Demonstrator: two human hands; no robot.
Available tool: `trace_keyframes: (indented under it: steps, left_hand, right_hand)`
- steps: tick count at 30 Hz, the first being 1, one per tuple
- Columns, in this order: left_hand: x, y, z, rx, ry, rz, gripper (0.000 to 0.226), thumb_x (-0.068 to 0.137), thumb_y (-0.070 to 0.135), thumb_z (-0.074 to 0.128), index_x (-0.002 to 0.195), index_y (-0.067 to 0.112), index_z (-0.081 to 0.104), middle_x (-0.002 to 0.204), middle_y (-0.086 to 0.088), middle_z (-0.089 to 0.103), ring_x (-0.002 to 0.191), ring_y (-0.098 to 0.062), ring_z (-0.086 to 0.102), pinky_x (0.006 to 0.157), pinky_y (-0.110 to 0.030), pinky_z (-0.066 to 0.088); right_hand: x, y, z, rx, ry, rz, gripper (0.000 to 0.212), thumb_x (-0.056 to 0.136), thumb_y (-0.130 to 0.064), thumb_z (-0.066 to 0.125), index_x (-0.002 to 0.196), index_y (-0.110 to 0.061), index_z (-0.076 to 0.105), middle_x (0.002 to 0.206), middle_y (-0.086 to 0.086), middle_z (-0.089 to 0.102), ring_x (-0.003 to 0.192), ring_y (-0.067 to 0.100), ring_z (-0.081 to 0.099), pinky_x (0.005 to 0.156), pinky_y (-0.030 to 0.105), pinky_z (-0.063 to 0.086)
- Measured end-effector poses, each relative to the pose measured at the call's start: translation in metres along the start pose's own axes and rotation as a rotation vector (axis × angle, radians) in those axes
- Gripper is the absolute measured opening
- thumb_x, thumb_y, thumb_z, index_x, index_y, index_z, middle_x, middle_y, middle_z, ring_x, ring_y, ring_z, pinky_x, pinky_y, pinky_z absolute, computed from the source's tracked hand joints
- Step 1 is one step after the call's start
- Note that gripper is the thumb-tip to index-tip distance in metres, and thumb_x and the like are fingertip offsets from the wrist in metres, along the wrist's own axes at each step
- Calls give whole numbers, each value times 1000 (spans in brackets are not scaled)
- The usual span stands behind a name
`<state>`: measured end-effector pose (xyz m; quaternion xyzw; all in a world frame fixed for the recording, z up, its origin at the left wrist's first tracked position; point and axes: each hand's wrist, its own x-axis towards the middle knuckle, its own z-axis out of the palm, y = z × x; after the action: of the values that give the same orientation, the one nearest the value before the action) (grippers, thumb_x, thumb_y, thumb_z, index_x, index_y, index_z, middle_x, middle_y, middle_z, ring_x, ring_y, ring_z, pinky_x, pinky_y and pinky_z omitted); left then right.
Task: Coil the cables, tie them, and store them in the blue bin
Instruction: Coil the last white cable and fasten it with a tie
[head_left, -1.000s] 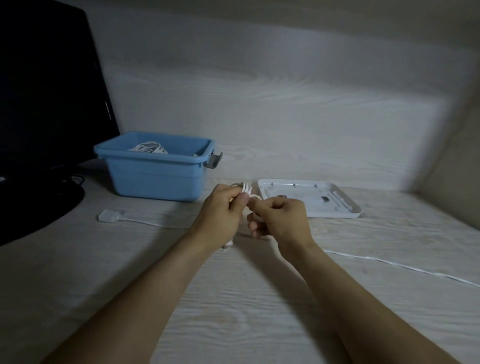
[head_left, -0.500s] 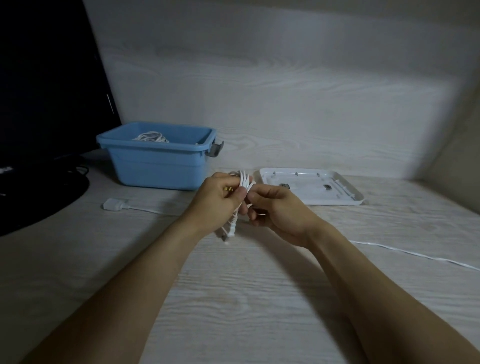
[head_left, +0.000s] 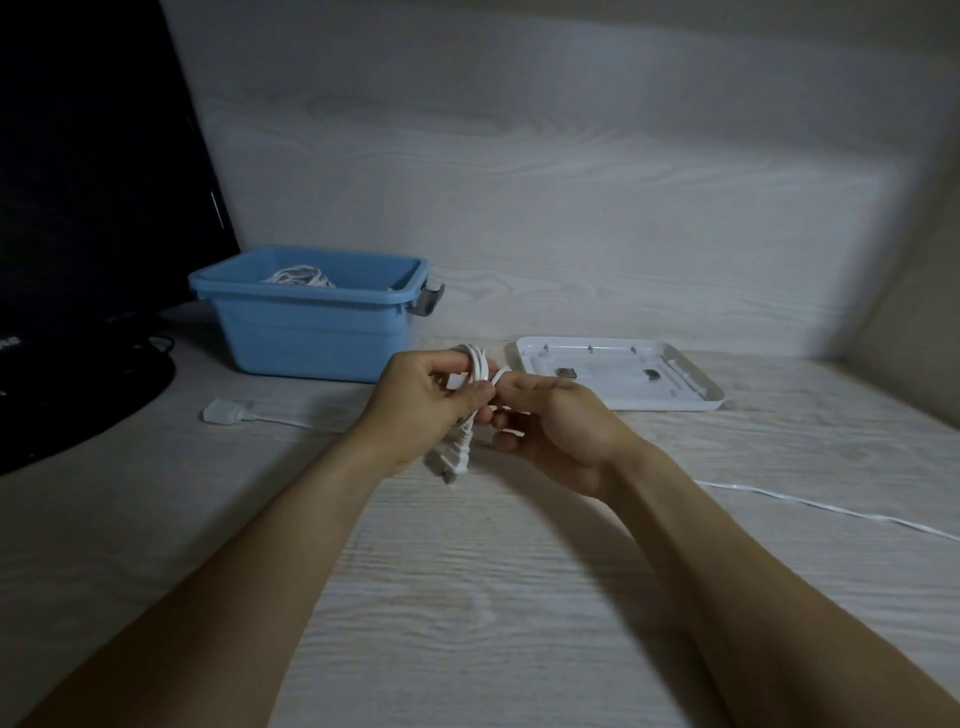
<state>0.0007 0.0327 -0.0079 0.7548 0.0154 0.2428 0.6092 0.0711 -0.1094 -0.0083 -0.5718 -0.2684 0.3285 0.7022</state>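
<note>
My left hand grips a coiled white cable above the middle of the desk; the cable's plug ends hang below my fist. My right hand pinches a loop of the same cable beside the left thumb, fingers curled round it. The blue bin stands behind and to the left, with a white cable bundle inside. Another white cable with a flat connector lies on the desk left of my hands, and its thin cord runs off to the right.
A white bin lid lies upside down right of the bin, with two small dark parts in it. A dark monitor on a round black base fills the left. Wood-grain walls close off the back and right.
Both hands stayed together on the coil and rose slightly; my right hand turned palm-up and the plug ends now hang lower below my left fist.
</note>
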Motion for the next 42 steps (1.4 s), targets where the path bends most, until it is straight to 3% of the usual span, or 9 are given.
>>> trace_keyframes:
  steps: [5,10,16,20,23,31,34,38,42]
  left_hand:
    - [1,-3,5,152,7,83,16,85,5,73,93,19,72,94,-7,71,74,-19,74,72,-30,60]
    - [1,-5,11,557,-29,167,22,88,-1,61,90,20,61,106,3,50,87,-8,58,80,-13,49]
    - [-3,-7,6,579,-188,156,40,89,-11,51,80,28,52,107,9,38,91,8,55,80,-4,42]
    - [0,-15,0,676,-124,276,32,86,-14,55,91,17,62,112,1,41,96,-11,51,87,-8,39]
    - [0,-15,-3,655,-52,352,18,88,-10,60,97,1,71,107,-2,48,94,-14,53,83,-2,36]
    - [-3,-4,0,595,115,517,34,75,-9,76,108,1,74,102,-7,71,88,-3,60,81,1,39]
    - [-2,-5,1,685,81,555,36,78,-9,71,112,1,72,106,-10,70,95,-11,62,87,-5,42]
    - [-3,-7,6,805,-51,482,32,84,-8,59,114,-1,69,118,-13,62,107,-25,59,96,-31,46]
    - [-6,-4,14,868,-85,330,29,95,0,50,121,3,60,131,-15,49,113,-28,53,93,-28,41]
  right_hand:
    - [1,-1,7,243,24,124,17,95,-8,42,97,-4,59,73,5,49,64,13,45,50,23,34]
    - [-1,5,10,148,-20,84,15,94,-22,58,101,-11,66,74,0,62,67,9,53,57,21,38]
    - [8,13,3,222,38,42,46,77,-18,71,114,4,56,81,13,64,66,13,55,60,18,48]
    - [8,14,2,210,33,20,18,77,-13,70,86,-1,60,78,10,67,61,10,54,57,16,49]
    - [7,13,3,204,26,11,18,73,-13,72,78,-4,57,80,11,66,63,10,57,53,16,47]
    - [9,6,6,242,53,-22,34,89,-11,64,118,2,51,100,23,54,72,16,49,56,21,45]
    - [8,7,6,169,94,-27,6,99,-6,53,99,-1,55,77,13,52,60,14,48,57,24,44]
    - [6,12,11,50,183,-29,15,102,-4,49,89,0,55,69,13,55,56,16,53,61,29,46]
    - [3,10,12,-39,235,-24,18,102,-4,49,89,5,58,68,12,55,57,17,53,59,27,47]
